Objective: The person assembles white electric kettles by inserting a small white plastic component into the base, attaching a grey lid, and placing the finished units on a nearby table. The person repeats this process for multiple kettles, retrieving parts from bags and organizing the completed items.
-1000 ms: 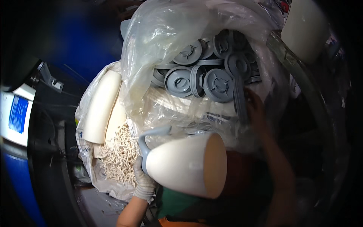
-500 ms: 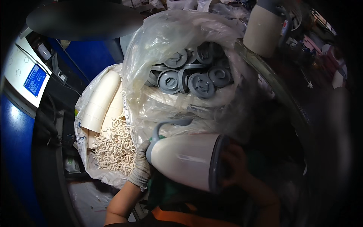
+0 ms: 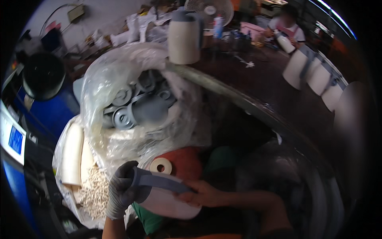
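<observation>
A cream jug with a grey collar and handle (image 3: 169,201) lies tilted across my lap, its collar toward the left. My gloved left hand (image 3: 120,189) is closed around the grey collar end. My bare right hand (image 3: 201,194) grips the handle's lower end, against the jug's body. Just beyond the jug, a roll of pale tape (image 3: 161,166) lies on an orange-red cloth (image 3: 185,159). Past my left hand, a white sack (image 3: 59,159) holds small off-white pegs (image 3: 94,191) and a curved cream shell (image 3: 73,155).
A clear plastic bag (image 3: 99,75) of grey round lids (image 3: 123,118) stands ahead. On the dark workbench (image 3: 238,75) stand one jug (image 3: 184,40) and several more jugs (image 3: 296,67) at right. A co-worker (image 3: 286,30) sits across it. A fan (image 3: 211,12) stands behind.
The jug has turned, its handle now facing up toward me. My right hand has moved from the wide base to the handle. The view has swung up and right, revealing the bench and co-worker.
</observation>
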`<state>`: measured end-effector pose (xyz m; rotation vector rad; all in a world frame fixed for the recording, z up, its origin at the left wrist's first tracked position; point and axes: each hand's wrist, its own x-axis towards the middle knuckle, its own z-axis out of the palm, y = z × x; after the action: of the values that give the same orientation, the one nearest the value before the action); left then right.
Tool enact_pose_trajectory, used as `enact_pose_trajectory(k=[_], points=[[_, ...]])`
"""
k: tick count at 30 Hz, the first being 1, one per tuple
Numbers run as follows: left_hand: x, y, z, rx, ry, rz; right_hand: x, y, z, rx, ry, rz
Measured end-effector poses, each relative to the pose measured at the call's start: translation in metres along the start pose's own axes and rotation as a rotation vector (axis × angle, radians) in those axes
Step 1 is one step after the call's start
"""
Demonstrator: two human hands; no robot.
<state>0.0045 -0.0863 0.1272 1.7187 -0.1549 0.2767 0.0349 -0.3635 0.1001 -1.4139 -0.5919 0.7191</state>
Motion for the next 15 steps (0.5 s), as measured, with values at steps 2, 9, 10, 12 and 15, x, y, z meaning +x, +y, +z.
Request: enact_pose_trajectory(k=[2,9,10,12,15], points=[[0.013,-0.002,0.001,0.026,0.064,0.072,-0.014,-0.019,0.001,-0.058,0.155,0.166],[0.003,-0.043,0.005,-0.104,0.111,-0.190,-0.081,-0.100,-0.092,-0.141,1.117,-0.992],[-0.004,-0.050,0.008,-0.095,0.069,-0.279,-0.082,-0.106,-0.113,-0.162,1.252,-1.109],[-0.016,-0.055,0.027,-0.123,-0.037,-0.406,-0.108,-0.126,-0.150,-0.289,1.412,-1.084],[-0.028,-0.068,0.038,-0.082,-0.184,-0.438,-0.144,-0.129,-0.198,-0.505,1.626,-0.916]])
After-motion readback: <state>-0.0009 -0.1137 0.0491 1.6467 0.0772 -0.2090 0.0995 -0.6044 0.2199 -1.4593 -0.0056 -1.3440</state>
